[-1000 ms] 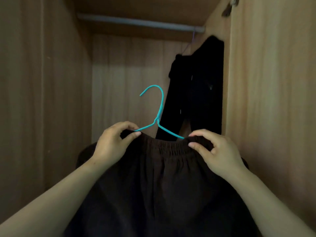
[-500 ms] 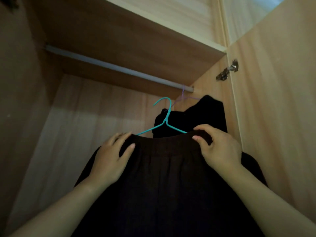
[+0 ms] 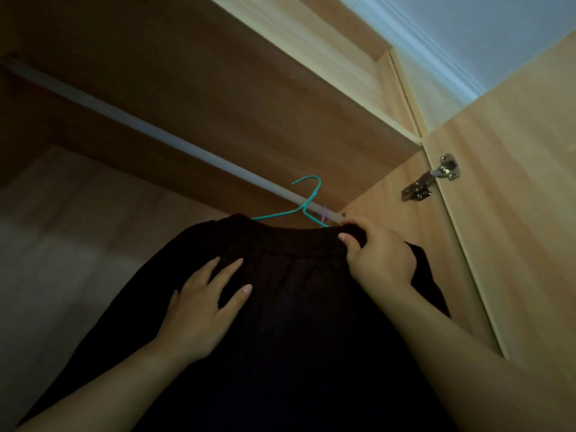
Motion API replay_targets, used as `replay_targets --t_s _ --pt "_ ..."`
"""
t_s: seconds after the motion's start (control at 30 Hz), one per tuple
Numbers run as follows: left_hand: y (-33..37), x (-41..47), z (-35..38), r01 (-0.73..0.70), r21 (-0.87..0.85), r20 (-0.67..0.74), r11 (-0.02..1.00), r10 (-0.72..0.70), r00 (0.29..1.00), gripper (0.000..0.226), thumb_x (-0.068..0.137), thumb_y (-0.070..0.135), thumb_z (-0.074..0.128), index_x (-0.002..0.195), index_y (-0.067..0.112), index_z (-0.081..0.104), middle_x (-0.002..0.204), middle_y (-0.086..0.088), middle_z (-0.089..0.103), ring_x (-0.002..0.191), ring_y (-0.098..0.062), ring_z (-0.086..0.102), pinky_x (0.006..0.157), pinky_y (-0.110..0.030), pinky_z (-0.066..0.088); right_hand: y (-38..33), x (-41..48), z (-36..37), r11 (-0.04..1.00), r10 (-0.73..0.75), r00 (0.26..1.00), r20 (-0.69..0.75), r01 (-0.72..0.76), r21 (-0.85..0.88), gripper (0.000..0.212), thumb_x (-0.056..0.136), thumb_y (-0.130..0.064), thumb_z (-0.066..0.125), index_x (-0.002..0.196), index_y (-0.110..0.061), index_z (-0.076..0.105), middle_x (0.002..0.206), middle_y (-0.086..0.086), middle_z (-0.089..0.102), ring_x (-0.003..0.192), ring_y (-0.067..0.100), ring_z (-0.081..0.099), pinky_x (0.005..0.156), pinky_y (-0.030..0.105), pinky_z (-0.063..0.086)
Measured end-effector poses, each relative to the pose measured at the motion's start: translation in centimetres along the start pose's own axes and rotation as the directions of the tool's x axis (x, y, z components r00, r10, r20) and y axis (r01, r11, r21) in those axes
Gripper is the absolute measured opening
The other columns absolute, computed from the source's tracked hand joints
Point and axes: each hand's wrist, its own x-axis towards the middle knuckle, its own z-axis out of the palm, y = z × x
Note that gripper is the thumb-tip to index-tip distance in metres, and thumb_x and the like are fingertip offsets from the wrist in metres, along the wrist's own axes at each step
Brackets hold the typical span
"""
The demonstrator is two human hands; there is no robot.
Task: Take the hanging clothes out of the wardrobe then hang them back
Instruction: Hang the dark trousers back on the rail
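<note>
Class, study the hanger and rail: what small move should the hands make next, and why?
Probably tip the hanger so its hook goes over the rail, then lower it until it catches. The hook is at the rail's right end, though whether it is on cannot be told. The right hand grips the garment at its waistband; the left hand lies flat on the cloth.

No writing, label, brand or number can be read anywhere. The dark garment (image 3: 311, 322) is plain cloth, and the teal hanger (image 3: 304, 207) and wooden wardrobe door (image 3: 514, 229) show nothing legible. The metal hinge (image 3: 431, 182) may bear a stamp, but the view is too dim and coarse to tell.
</note>
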Motion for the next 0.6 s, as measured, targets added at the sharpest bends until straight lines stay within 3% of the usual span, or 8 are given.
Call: replay_targets --t_s 0.2,0.37,0.47,0.6 --pt "-1.4 5.9 2.7 -0.026 0.015 -0.027 1.0 0.026 0.999 0.074 0.074 0.072 0.016 0.144 0.047 0.02 0.158 0.003 0.012 0.144 -0.017 0.01 0.115 -0.052 0.017 -0.3 4.1 3.7 0.997 0.029 0.999 -0.023 -0.03 -0.076 0.022 0.093 -0.039 0.05 0.115 -0.038 0.056 0.102 -0.003 0.064 0.096 0.02 0.058 0.062 0.027 0.034" --pt "-3.4 9.8 4.2 -0.032 -0.017 0.019 0.999 0.033 0.999 0.062 0.085 0.066 0.024 0.144 0.046 0.022 0.157 0.003 0.013 0.144 -0.019 0.012 0.114 -0.05 0.019 -1.0 7.9 6.7 0.985 0.055 0.997 0.055 -0.045 -0.166 0.023 0.094 -0.038 0.049 0.117 -0.037 0.053 0.098 -0.004 0.058 0.085 0.017 0.051 0.053 0.025 0.03" --pt "-4.1 11.4 4.7 -0.06 -0.062 0.032 0.996 0.062 0.998 0.055 0.092 0.057 0.031 0.145 0.042 0.024 0.158 0.002 0.014 0.144 -0.019 0.013 0.115 -0.039 0.02 -1.5 9.9 8.2 0.981 0.036 0.996 0.078 -0.021 -0.191 0.023 0.094 -0.032 0.051 0.117 -0.031 0.055 0.105 -0.001 0.06 0.095 0.019 0.055 0.064 0.028 0.039" --pt "-4.6 12.0 5.9 -0.092 -0.094 0.106 0.991 0.102 0.989 0.052 0.094 0.054 0.032 0.145 0.041 0.024 0.157 0.003 0.014 0.144 -0.018 0.012 0.114 -0.033 0.017 -2.0 11.0 10.1 0.972 0.06 0.985 0.159 -0.021 -0.235 0.024 0.093 -0.032 0.053 0.117 -0.03 0.056 0.106 0.002 0.061 0.095 0.021 0.056 0.068 0.031 0.047"
